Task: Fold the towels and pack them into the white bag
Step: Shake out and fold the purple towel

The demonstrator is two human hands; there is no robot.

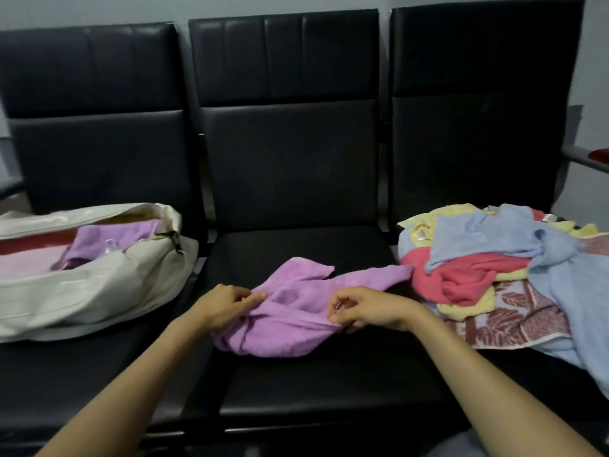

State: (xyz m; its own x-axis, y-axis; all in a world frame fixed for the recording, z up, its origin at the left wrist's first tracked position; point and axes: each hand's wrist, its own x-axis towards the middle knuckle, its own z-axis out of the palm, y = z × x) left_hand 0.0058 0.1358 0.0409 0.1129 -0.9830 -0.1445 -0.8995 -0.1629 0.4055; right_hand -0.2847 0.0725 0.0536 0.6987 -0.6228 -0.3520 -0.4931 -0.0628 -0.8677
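Note:
A crumpled purple towel (pixel 290 308) lies on the middle black seat (pixel 296 384). My left hand (pixel 227 301) pinches its left edge. My right hand (pixel 365 308) pinches the cloth on its right side with curled fingers. On the left seat lies the white bag (pixel 82 291), unzipped, with a folded purple towel (pixel 108 242) and pink and red cloth inside. A heap of unfolded towels (pixel 494 268) in blue, red, yellow and a leaf pattern covers the right seat.
Three joined black padded chairs with tall backs (pixel 286 94) stand against a grey wall. An armrest (pixel 586 158) juts out at the far right. One corner of the purple towel reaches toward the heap.

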